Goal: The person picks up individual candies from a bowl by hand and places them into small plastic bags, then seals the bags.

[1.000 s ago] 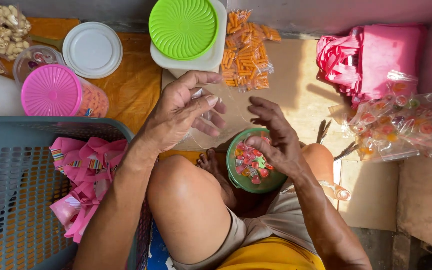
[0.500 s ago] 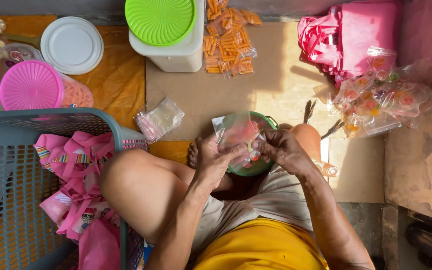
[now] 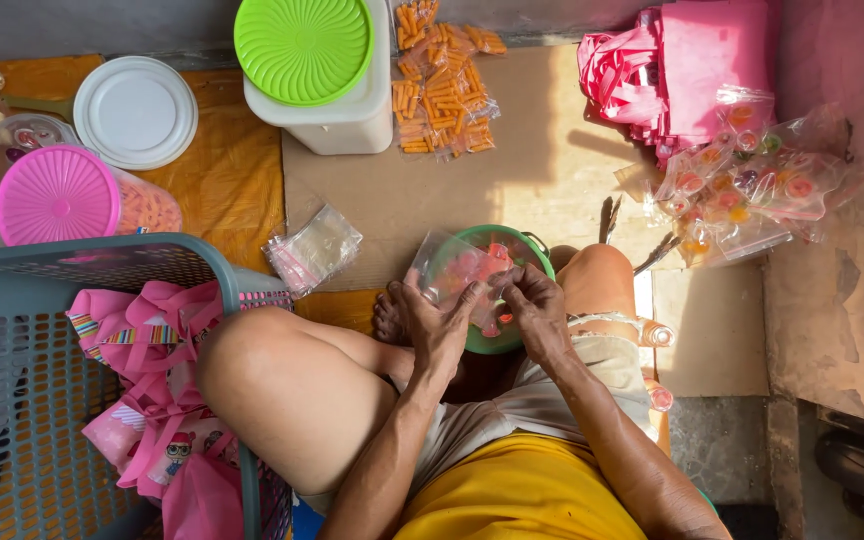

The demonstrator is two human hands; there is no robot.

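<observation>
Seated cross-legged on the floor, the person works over the lap: the left hand (image 3: 439,325) grips one side of a small clear plastic bag (image 3: 462,272), fingers curled shut on its crinkled film, while the right hand (image 3: 534,305) pinches the bag's other edge between thumb and fingertips. The bag, holding red and pink sweets, sits directly over a round green bowl (image 3: 517,252) of the same bright candies, wedged between the knees. By the look of it the step in hand is filling or closing the bag at its mouth; the next move would call for keeping the thin film taut and the opening pinched level, so nothing spills back into the bowl. Just left, a small stack of flat clear bags (image 3: 314,250) lies on brown cardboard (image 3: 552,170), beside a grey slotted plastic basket (image 3: 72,270) stuffed with soft pink fabric bags. Further off on the left stand a jar with a ribbed pink lid (image 3: 57,195) and a smooth white lid (image 3: 135,112); in the middle, a white tub with a ribbed green lid (image 3: 302,48) next to packets of orange stick snacks (image 3: 444,90). Far right, glossy filled candy packets (image 3: 742,185) rest against folded pink bags (image 3: 682,70).
</observation>
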